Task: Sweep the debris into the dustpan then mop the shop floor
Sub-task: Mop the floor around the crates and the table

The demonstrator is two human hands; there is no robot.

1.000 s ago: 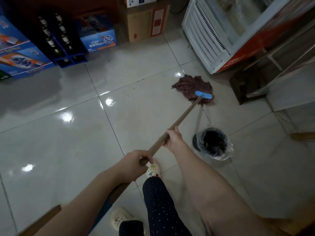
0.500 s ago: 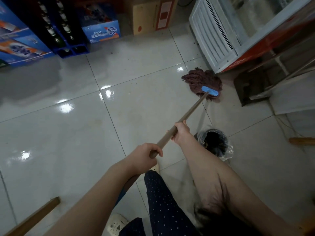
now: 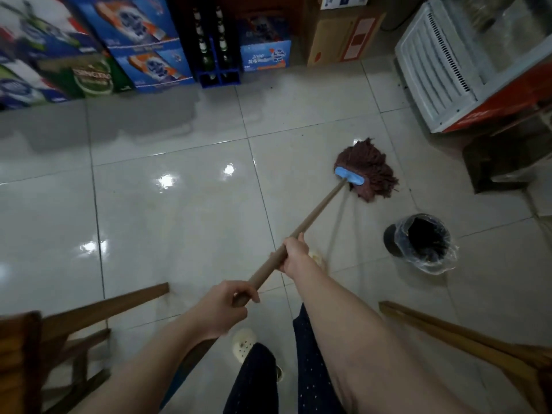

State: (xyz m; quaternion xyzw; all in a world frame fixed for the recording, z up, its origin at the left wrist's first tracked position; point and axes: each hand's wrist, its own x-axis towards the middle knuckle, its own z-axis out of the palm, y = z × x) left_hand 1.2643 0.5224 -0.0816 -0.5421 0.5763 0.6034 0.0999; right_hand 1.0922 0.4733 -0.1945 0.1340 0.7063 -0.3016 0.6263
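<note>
A mop with a dark red string head and a blue clamp lies on the wet, glossy white tile floor. Its brown wooden handle runs back toward me. My left hand grips the near end of the handle. My right hand grips it higher up, toward the mop head. No dustpan or debris pile is in view.
A small black bin lined with clear plastic stands right of the handle. Stacked drink cartons and a bottle crate line the far wall. A white cooler sits far right. Wooden chairs flank my legs.
The mop head has been pulled back from the cooler's base toward me. The view has tilted up, showing more cartons and the chairs at both sides.
</note>
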